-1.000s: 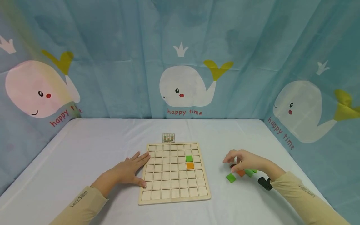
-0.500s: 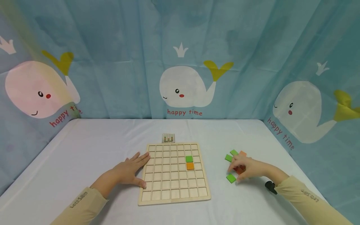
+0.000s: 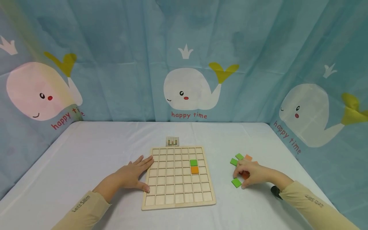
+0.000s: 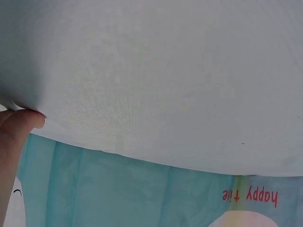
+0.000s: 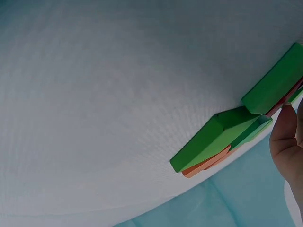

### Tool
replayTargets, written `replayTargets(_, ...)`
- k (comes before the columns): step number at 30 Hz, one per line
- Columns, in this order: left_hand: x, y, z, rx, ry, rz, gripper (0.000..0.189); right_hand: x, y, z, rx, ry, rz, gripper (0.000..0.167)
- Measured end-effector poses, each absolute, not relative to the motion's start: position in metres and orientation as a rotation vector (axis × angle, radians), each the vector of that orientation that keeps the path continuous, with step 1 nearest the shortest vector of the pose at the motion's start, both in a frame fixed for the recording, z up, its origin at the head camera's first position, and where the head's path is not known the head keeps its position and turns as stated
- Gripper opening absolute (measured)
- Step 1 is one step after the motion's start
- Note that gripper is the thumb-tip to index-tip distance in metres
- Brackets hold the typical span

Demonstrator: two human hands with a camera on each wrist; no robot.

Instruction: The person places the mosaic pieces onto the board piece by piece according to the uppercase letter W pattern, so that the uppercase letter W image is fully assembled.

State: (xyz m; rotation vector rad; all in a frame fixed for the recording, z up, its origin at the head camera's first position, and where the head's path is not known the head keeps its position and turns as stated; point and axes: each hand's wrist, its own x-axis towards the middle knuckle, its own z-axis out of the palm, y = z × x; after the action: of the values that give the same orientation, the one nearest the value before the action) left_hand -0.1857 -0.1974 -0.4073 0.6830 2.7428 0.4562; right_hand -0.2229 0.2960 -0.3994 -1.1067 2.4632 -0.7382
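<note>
The left hand (image 3: 130, 174) lies with fingers straight along the left edge of a square wooden grid board (image 3: 178, 182). A green tile (image 3: 194, 163) and an orange tile (image 3: 194, 170) sit one above the other in the board's right part. To the right of the board, the right hand (image 3: 253, 172) arches over loose tiles, its thumb and forefinger apart. Its fingertips are beside a loose green tile (image 3: 236, 182); a reddish-orange tile (image 3: 245, 175) shows under the palm. In the right wrist view, the thumb (image 5: 286, 135) is next to green tiles (image 5: 213, 137). Some tiles are hidden beneath the hand.
A small printed grid card (image 3: 172, 141) lies at the board's far edge. More green tiles (image 3: 234, 162) and an orange tile (image 3: 248, 157) lie beyond the right hand. A black object (image 3: 275, 191) is by the right wrist. A whale-print curtain (image 3: 184, 86) borders the white table.
The right hand has drawn back slightly toward the person and right, uncovering green and orange tiles beyond it. In the last half second it has barely moved. The left hand stays put.
</note>
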Motion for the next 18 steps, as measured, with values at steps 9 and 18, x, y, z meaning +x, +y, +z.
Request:
replayTargets(9,-0.186,-0.197,-0.408,0.675,2.736,0.457,0.113,-0.223,0.294,-0.401,-1.154,2.467,-0.731,0.022)
replayTargets(18,-0.186,-0.198,-0.409,0.682,2.738,0.455,0.114,-0.225,0.284,-0.394,-0.989,2.418,-0.899,0.02)
